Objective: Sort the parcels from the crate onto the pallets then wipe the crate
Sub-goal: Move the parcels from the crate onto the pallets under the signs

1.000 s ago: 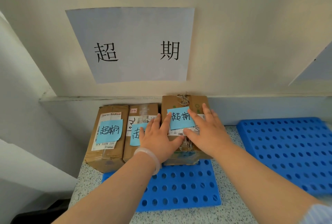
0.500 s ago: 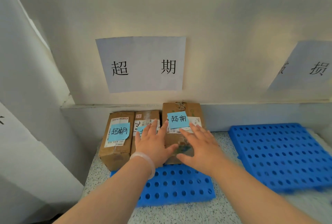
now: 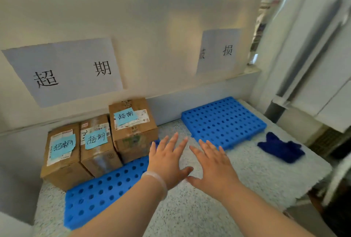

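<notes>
Three brown cardboard parcels stand in a row on the left blue pallet (image 3: 98, 197) against the wall: a left parcel (image 3: 62, 159), a middle parcel (image 3: 97, 145) and a taller right parcel (image 3: 133, 128), each with a light blue note. My left hand (image 3: 167, 162) and my right hand (image 3: 212, 164) hover side by side in front of the right parcel, fingers spread, holding nothing and touching no parcel. A second blue pallet (image 3: 224, 122) lies bare at the right. The crate is out of view.
A dark blue cloth (image 3: 281, 149) lies on the speckled counter (image 3: 190, 214) right of the second pallet. Paper signs hang on the wall above each pallet (image 3: 62, 71) (image 3: 218, 50). The counter ends at the right near a white cabinet (image 3: 313, 65).
Both hands have come off the right parcel and drawn back toward me. The view has swung right, bringing the second pallet and the cloth into sight.
</notes>
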